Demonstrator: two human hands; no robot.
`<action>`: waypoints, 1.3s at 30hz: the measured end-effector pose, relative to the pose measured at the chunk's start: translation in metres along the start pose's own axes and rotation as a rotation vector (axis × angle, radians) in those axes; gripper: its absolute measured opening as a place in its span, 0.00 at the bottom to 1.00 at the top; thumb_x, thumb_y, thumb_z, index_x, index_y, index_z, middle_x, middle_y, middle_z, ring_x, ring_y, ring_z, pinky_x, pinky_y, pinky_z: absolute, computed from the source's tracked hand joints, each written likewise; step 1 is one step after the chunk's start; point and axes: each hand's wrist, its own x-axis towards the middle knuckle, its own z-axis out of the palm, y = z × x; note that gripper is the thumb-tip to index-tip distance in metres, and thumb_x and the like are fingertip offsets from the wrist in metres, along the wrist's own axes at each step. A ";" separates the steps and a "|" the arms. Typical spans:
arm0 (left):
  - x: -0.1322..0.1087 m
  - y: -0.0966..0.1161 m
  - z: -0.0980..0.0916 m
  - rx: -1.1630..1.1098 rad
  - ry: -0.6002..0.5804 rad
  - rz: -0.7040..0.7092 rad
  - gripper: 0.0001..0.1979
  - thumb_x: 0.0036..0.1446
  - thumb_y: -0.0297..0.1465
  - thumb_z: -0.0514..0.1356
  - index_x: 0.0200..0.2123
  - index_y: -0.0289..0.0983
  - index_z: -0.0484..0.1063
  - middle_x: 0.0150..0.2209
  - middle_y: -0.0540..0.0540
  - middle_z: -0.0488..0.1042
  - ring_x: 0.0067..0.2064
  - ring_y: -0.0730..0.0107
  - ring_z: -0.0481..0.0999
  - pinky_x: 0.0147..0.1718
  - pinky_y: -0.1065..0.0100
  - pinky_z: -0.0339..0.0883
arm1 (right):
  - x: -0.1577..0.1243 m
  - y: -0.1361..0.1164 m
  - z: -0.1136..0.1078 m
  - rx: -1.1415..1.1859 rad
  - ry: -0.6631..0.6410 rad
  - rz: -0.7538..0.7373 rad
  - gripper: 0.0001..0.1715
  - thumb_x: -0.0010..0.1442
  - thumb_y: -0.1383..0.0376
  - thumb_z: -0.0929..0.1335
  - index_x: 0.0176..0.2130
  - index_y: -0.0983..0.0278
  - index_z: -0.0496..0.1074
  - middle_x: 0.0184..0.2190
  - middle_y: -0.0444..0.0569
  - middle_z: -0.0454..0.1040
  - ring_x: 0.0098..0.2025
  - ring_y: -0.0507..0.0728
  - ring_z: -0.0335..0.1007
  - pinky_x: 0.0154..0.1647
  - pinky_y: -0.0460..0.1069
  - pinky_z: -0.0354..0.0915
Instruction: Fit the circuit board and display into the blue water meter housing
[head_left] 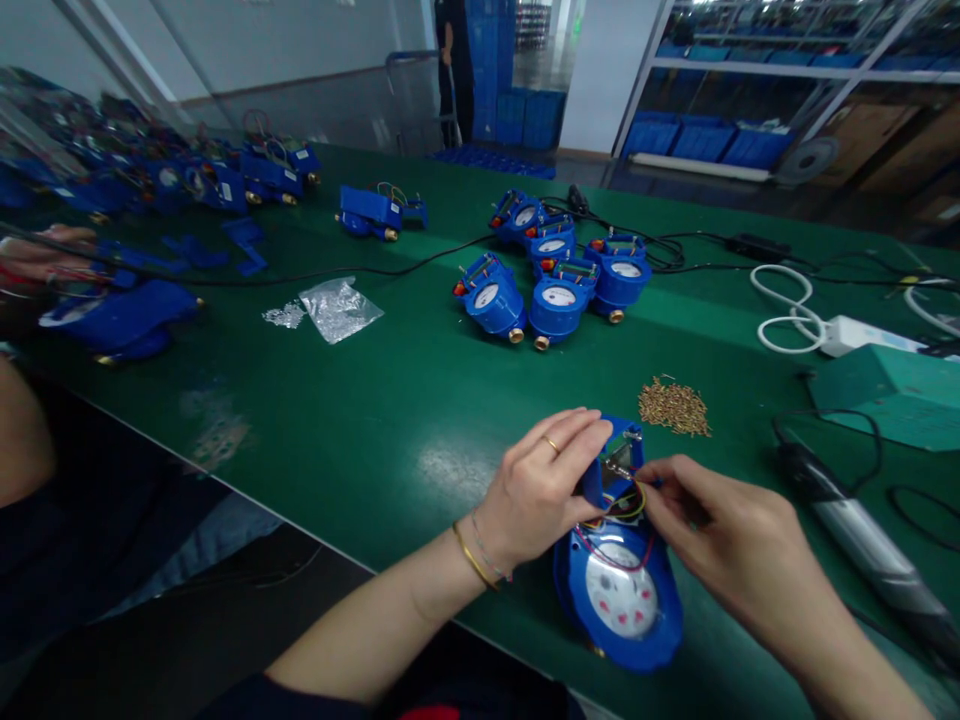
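Note:
A blue water meter (660, 620) with a round white dial (621, 590) lies on the bench in front of me. My left hand (544, 475) is closed around the blue upper housing (592, 487) of this meter, thumb below and fingers over its side. Inside the housing a circuit board (616, 462) shows, and thin coloured wires (628, 503) loop out over the dial's top. My right hand (720, 525) pinches with thumb and forefinger at the housing's right edge, by the wires. Its fingertips hide what is between them.
Small brass screws (673, 406) lie piled beyond my right hand. An electric screwdriver (862, 540) and green box (885, 395) are at right. Several meters (559, 300) stand farther back. A plastic bag (341, 310) lies left of them. A co-worker's hand (52, 250) touches another meter (139, 315).

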 end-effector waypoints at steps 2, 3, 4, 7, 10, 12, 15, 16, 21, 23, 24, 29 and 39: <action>0.001 0.002 0.000 0.045 -0.013 0.012 0.25 0.60 0.33 0.65 0.57 0.30 0.66 0.56 0.33 0.75 0.59 0.55 0.75 0.60 0.56 0.73 | 0.004 0.000 -0.004 0.030 -0.062 0.062 0.14 0.65 0.60 0.63 0.31 0.63 0.72 0.17 0.37 0.63 0.16 0.46 0.60 0.17 0.42 0.54; 0.001 0.002 0.000 0.064 -0.013 0.018 0.23 0.61 0.33 0.64 0.57 0.30 0.66 0.56 0.33 0.75 0.59 0.55 0.75 0.60 0.56 0.73 | 0.006 0.001 -0.005 0.063 -0.114 0.128 0.15 0.64 0.59 0.63 0.30 0.62 0.71 0.16 0.37 0.61 0.15 0.47 0.58 0.16 0.43 0.52; 0.001 0.003 0.000 0.080 -0.010 0.027 0.22 0.62 0.33 0.62 0.57 0.30 0.66 0.56 0.33 0.75 0.59 0.55 0.75 0.59 0.56 0.73 | 0.007 0.003 -0.007 0.109 -0.175 0.215 0.15 0.62 0.57 0.63 0.30 0.62 0.71 0.15 0.37 0.60 0.15 0.48 0.56 0.16 0.44 0.50; 0.002 0.004 0.001 0.105 -0.004 0.058 0.20 0.64 0.32 0.60 0.57 0.31 0.66 0.56 0.34 0.75 0.59 0.55 0.75 0.60 0.57 0.73 | 0.010 0.013 -0.010 0.352 -0.397 0.517 0.20 0.57 0.49 0.65 0.31 0.63 0.70 0.18 0.41 0.63 0.19 0.51 0.57 0.20 0.46 0.51; 0.002 0.005 0.000 0.111 -0.035 0.083 0.21 0.63 0.30 0.60 0.57 0.31 0.66 0.56 0.34 0.75 0.60 0.54 0.74 0.60 0.56 0.73 | 0.017 0.021 -0.015 0.626 -0.575 0.714 0.27 0.52 0.44 0.69 0.31 0.65 0.70 0.23 0.45 0.66 0.24 0.51 0.56 0.25 0.46 0.53; 0.003 0.005 -0.003 0.119 -0.058 0.107 0.22 0.61 0.28 0.62 0.57 0.30 0.66 0.56 0.34 0.75 0.60 0.53 0.74 0.60 0.56 0.73 | 0.022 0.021 -0.019 0.697 -0.626 0.791 0.30 0.48 0.42 0.72 0.29 0.66 0.71 0.21 0.43 0.62 0.23 0.49 0.51 0.23 0.45 0.49; 0.006 0.007 -0.006 0.134 -0.072 0.147 0.23 0.57 0.26 0.65 0.55 0.27 0.67 0.56 0.33 0.75 0.59 0.50 0.75 0.61 0.57 0.72 | 0.028 0.017 -0.023 0.720 -0.656 0.907 0.33 0.42 0.39 0.74 0.27 0.65 0.69 0.17 0.38 0.52 0.20 0.47 0.40 0.21 0.45 0.39; 0.007 0.007 -0.007 0.138 -0.072 0.157 0.23 0.57 0.26 0.65 0.55 0.27 0.67 0.55 0.33 0.75 0.59 0.50 0.75 0.61 0.57 0.72 | 0.028 0.015 -0.023 0.728 -0.667 0.940 0.33 0.41 0.39 0.74 0.26 0.65 0.69 0.17 0.36 0.50 0.20 0.46 0.38 0.20 0.45 0.37; 0.006 0.006 -0.005 0.151 -0.042 0.141 0.20 0.60 0.25 0.62 0.56 0.29 0.67 0.55 0.34 0.76 0.59 0.52 0.75 0.60 0.57 0.73 | 0.019 0.007 -0.015 0.728 -0.517 0.965 0.32 0.38 0.41 0.74 0.27 0.66 0.69 0.21 0.42 0.60 0.22 0.48 0.48 0.22 0.44 0.45; 0.003 0.004 -0.002 0.131 -0.020 0.099 0.21 0.61 0.27 0.61 0.57 0.31 0.66 0.56 0.34 0.75 0.60 0.54 0.74 0.60 0.57 0.73 | 0.009 0.005 -0.008 0.706 -0.414 0.932 0.32 0.40 0.41 0.73 0.29 0.66 0.69 0.23 0.45 0.65 0.24 0.50 0.54 0.24 0.45 0.50; 0.002 0.003 -0.001 0.110 -0.006 0.076 0.22 0.61 0.28 0.62 0.57 0.31 0.66 0.57 0.34 0.75 0.60 0.55 0.75 0.60 0.57 0.73 | 0.003 0.004 -0.005 0.688 -0.368 0.916 0.31 0.42 0.41 0.73 0.29 0.66 0.69 0.22 0.45 0.65 0.24 0.51 0.55 0.24 0.46 0.50; -0.001 0.001 0.001 -0.054 0.076 -0.074 0.31 0.52 0.32 0.71 0.57 0.33 0.66 0.55 0.36 0.77 0.58 0.57 0.76 0.59 0.56 0.74 | -0.023 -0.010 0.011 0.575 -0.073 0.817 0.26 0.60 0.44 0.68 0.37 0.65 0.71 0.20 0.41 0.62 0.22 0.50 0.54 0.21 0.45 0.49; 0.002 0.003 0.000 -0.260 0.095 -0.379 0.29 0.47 0.33 0.74 0.52 0.37 0.72 0.51 0.43 0.79 0.51 0.61 0.80 0.55 0.58 0.75 | -0.027 -0.030 0.029 0.145 0.281 0.330 0.10 0.66 0.61 0.68 0.36 0.64 0.73 0.16 0.35 0.60 0.15 0.45 0.57 0.17 0.40 0.56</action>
